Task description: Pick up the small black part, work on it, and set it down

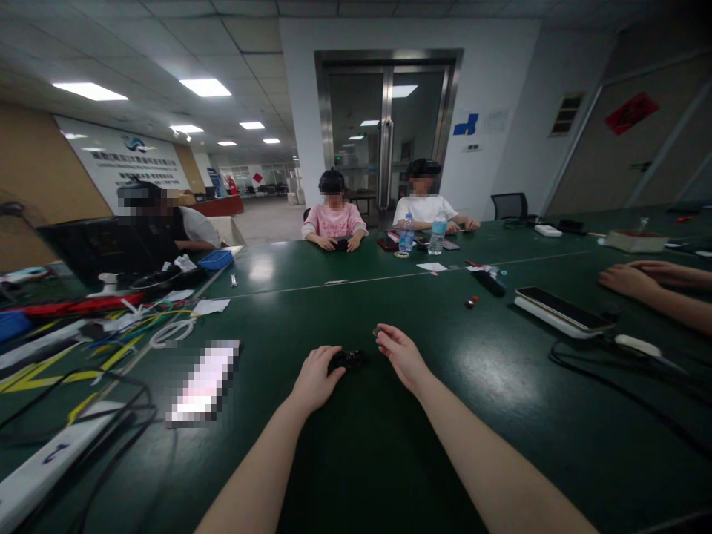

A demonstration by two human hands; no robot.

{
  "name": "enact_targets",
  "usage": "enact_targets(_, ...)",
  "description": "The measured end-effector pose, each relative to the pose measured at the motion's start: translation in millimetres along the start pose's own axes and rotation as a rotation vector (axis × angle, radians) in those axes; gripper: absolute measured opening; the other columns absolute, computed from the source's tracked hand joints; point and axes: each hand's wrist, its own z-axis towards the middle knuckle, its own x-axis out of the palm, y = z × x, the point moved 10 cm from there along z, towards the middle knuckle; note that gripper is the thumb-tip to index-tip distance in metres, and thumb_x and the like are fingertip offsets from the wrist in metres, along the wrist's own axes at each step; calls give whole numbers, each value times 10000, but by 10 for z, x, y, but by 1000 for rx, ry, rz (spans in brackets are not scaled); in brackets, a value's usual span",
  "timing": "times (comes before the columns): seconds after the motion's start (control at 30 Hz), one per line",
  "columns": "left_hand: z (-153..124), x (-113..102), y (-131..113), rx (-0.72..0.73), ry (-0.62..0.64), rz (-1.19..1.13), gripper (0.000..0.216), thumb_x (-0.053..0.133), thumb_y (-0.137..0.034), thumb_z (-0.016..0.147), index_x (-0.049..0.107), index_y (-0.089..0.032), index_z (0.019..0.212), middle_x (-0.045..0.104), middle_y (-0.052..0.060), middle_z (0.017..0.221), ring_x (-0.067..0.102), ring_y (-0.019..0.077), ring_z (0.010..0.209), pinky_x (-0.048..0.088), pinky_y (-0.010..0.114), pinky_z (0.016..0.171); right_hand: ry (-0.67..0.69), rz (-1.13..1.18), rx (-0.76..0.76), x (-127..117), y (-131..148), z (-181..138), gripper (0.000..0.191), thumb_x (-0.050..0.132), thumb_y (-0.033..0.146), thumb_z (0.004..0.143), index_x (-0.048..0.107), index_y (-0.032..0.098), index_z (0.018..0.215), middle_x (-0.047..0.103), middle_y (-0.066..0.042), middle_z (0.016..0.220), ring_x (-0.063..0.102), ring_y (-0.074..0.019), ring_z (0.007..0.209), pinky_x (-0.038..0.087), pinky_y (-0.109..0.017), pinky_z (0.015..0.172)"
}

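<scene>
My left hand [317, 377] is closed around one end of a small black object [351, 360] low over the green table. The object's kind is too dark to make out. To its right, my right hand [401, 357] pinches a small, dark, roundish piece [377, 331] between thumb and fingertips. A gap separates that piece from the black object.
A lit phone [205, 382] lies to the left, near a white power strip [55, 460] and tangled cables. At right, another phone [561, 308] rests on a white block. Two water bottles [437, 234] and co-workers are across the green table [267, 326]; another person's hands [628, 280] are at right.
</scene>
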Motion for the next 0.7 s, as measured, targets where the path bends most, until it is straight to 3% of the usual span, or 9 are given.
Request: enact_targets(0.7,-7,10,42,-27,17,-26,421,487,-339,807,451,-264,1219,485,28,1252,419,208,1160,326,371,970,42,-119,-10,2,34,-17,399,602,392,716,547,247,1084,572,-62,1135,542,-217,1033,438,-377,878)
